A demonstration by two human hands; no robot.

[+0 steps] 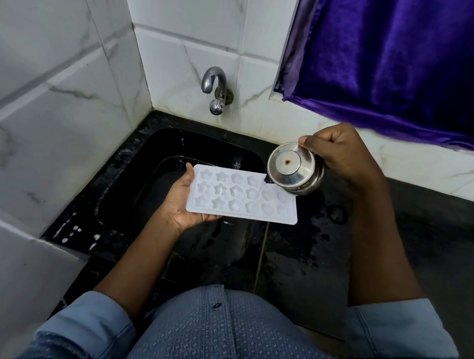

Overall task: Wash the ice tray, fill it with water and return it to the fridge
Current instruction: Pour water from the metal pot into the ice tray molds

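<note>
Blue shirt (221,331) below, left hand (184,204) grips white ice tray (243,199), right hand (340,155) grips tilted steel pot (294,169).

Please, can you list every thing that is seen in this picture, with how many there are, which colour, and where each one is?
ice tray: 1, white, star and flower moulds, over the sink
steel pot: 1, silver, tilted above the tray's right end, thin water stream falling onto the tray
tap: 1, chrome, on the back wall above the sink
sink: 1, black, set in the counter
counter: 1, black, wet, around the sink
curtain: 1, purple, upper right
wall tiles: many, white with grey veins, left and back
shirt: 1, blue, buttoned, bottom edge
left hand: 1, holds the tray's left end
right hand: 1, grips the pot
</note>
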